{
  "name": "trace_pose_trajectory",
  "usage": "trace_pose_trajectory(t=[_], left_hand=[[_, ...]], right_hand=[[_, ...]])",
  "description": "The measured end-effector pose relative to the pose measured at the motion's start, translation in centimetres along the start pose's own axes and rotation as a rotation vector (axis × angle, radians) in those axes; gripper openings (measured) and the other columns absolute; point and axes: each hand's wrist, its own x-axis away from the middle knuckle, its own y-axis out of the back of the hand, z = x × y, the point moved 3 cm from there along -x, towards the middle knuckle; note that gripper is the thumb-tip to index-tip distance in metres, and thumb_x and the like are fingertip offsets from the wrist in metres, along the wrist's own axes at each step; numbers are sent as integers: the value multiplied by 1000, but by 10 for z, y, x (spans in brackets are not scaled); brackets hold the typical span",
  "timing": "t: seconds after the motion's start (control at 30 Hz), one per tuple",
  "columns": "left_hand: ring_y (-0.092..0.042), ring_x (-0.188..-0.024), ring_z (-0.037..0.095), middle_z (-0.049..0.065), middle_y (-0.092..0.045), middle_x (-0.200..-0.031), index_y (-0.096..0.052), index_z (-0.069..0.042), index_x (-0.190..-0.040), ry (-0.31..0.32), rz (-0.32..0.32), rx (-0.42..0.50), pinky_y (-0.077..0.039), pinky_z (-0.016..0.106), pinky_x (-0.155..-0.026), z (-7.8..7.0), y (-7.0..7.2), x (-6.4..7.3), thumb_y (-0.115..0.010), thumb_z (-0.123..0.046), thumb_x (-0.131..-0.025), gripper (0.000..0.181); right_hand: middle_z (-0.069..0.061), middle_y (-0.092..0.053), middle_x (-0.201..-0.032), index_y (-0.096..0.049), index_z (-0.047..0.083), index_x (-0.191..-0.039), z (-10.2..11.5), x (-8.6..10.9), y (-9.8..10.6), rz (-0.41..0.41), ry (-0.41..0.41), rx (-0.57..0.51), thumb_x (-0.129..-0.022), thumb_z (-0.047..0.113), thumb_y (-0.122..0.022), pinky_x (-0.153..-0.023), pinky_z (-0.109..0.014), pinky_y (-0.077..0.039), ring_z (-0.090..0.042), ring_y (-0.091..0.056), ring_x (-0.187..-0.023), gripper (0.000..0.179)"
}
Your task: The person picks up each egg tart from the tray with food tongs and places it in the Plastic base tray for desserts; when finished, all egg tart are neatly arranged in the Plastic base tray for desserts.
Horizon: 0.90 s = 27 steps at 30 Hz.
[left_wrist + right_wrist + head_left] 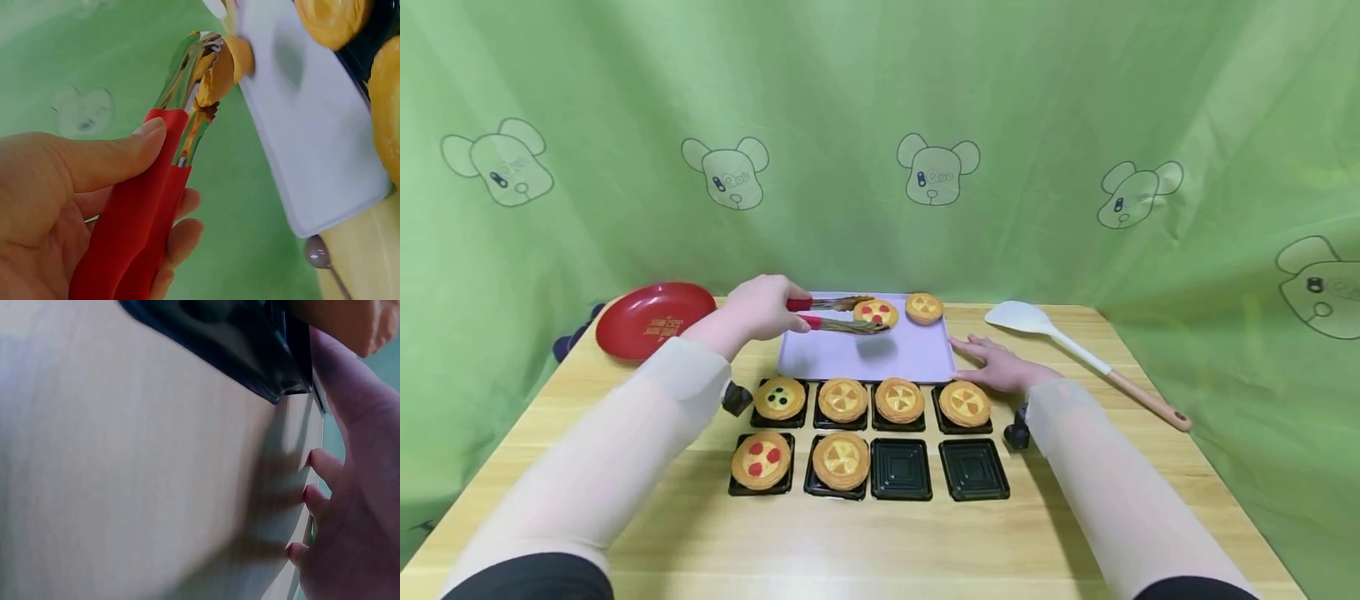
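My left hand [760, 307] grips a pair of red-handled metal tongs [140, 206], thumb along one handle and fingers round the other. Between the tong tips is a tart with red pieces on top [876, 313], lifted over the lilac tray [820, 354], its shadow falling on the tray. Another tart [924, 307], with a pale yellow topping, sits at the tray's back right corner. My right hand [996, 367] lies at the tray's right edge with fingers spread, thumb by the near corner.
In front of the tray stand two rows of black square holders; several hold tarts, while two holders [901, 469] [974, 469] at front right are bare. A red plate [655, 321] lies at back left, a white spatula with a wooden handle [1075, 350] on the right. Behind hangs a green curtain [850, 100].
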Motion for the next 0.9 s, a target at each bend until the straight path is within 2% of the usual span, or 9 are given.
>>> trace_pose_trajectory(t=[0.13, 0.3, 0.37, 0.53, 0.6, 0.67, 0.77, 0.83, 0.9], left_hand=[[-58, -110, 27, 8, -62, -131, -63, -16, -135, -55, -3, -4, -48, 43, -88, -14, 3, 24, -78, -29, -86, 53], [-54, -123, 29, 6, -61, -134, -63, -18, -135, -105, 25, 27, -46, 47, -96, -28, 1, 57, -79, -28, -86, 53], [-54, -123, 28, 6, -62, -132, -64, -18, -134, -132, 34, 32, -46, 47, -97, -32, -1, 69, -80, -29, -85, 53], [-57, -120, 24, 2, -65, -127, -66, -17, -132, -193, 56, 17, -46, 44, -98, -39, -15, 94, -81, -28, -83, 52], [-60, -114, 22, -1, -65, -127, -66, -18, -131, -191, 76, 20, -49, 41, -91, -41, -21, 102, -81, -26, -83, 51], [-64, -96, 20, -3, -66, -125, -67, -19, -131, -172, 97, 30, -53, 39, -78, -43, -28, 108, -81, -24, -83, 50], [-59, -75, 14, -5, -66, -125, -67, -22, -130, -129, 120, 34, -48, 33, -65, -44, -37, 116, -82, -22, -82, 50], [-58, -74, 14, -4, -67, -124, -68, -23, -129, -122, 122, 26, -48, 33, -67, -45, -42, 119, -83, -22, -81, 50], [-61, -83, 13, -4, -67, -124, -69, -23, -128, -122, 117, 1, -48, 33, -73, -45, -47, 122, -83, -24, -80, 49]], right_hand=[[-33, -10, -157, -26, 17, -157, -3, -2, 0, 3, -16, 1, -93, 56, -60, -108, -71, -6, -55, -8, -141, 82], [-32, -10, -157, -26, 14, -157, -1, -4, 2, 8, -37, 14, -95, 47, -62, -109, -69, -6, -54, -8, -141, 79], [-33, -11, -157, -26, 11, -156, 5, -2, 4, 10, -38, 18, -96, 42, -62, -110, -68, -6, -54, -9, -141, 77], [-32, -11, -157, -26, 12, -157, 7, -1, 4, 18, -44, 17, -96, 46, -61, -110, -68, -5, -53, -8, -142, 78], [-32, -10, -157, -26, 12, -157, 7, -1, 4, 20, -48, 14, -96, 46, -61, -110, -68, -5, -53, -8, -142, 78], [-32, -10, -157, -26, 12, -157, 6, 0, 3, 18, -48, 11, -96, 46, -62, -110, -68, -5, -54, -8, -142, 78], [-33, -11, -157, -26, 13, -157, 4, 0, 2, 12, -45, 9, -95, 46, -62, -109, -69, -6, -55, -8, -141, 79], [-33, -11, -157, -26, 12, -156, 3, -1, 1, 9, -37, 9, -95, 46, -63, -109, -70, -6, -56, -8, -140, 80], [-33, -11, -157, -26, 13, -157, 3, -2, 0, 12, -38, 11, -94, 47, -63, -109, -69, -6, -55, -9, -141, 80]])
